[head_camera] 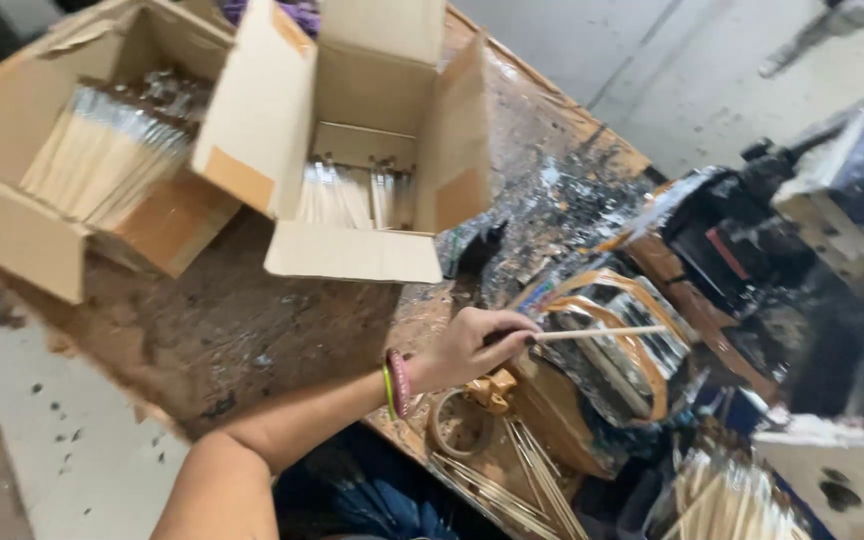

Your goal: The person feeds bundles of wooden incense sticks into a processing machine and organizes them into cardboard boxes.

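One hand [472, 345] shows in the middle of the frame, and which hand it is cannot be told for sure; it looks like the left. Its grip is pinched on a thin wooden stick [602, 332]. The stick points to the right, over a messy block wrapped with tan bands [617, 350]. More sticks [537, 485] lie low on the dirty counter [252, 320]. Two open cardboard boxes [352, 150] sit at the upper left, full of pale sticks. The other hand is out of view.
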